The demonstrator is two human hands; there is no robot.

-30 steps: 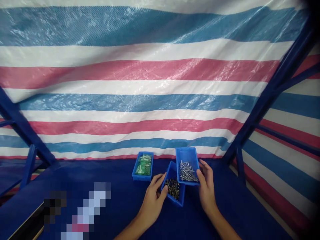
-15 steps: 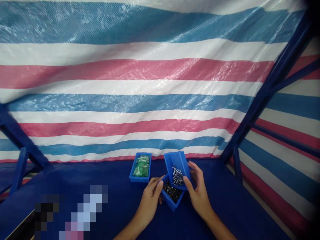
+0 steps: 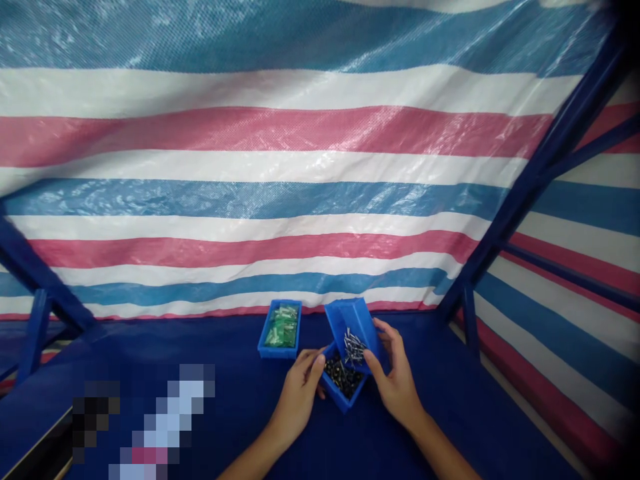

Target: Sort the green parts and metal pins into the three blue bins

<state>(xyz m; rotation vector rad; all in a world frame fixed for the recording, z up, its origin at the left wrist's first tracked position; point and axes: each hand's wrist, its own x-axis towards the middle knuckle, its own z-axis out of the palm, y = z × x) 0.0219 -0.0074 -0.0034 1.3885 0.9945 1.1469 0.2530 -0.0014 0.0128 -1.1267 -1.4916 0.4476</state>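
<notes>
**binwatcher:** From my remote seat, the right hand [image 3: 395, 380] gripped the tilted blue bin [image 3: 353, 327] of silver nails [image 3: 353, 345], tipped over the lower bin [image 3: 343, 387] holding the dark screws [image 3: 341, 375]. The left hand [image 3: 300, 393] curled round that lower bin's near-left edge, steadying it on the blue tabletop [image 3: 200, 347].

**pourguy:** Was the spout lined up?

**binwatcher:** Looked like the nails were bunched at the low corner, right above the screws. I'd have kept the tilt gentle and the corner inside the lower bin's walls, so nothing skipped out. The green-parts bin [image 3: 280, 330] sat just beside, to the left, untouched.
</notes>
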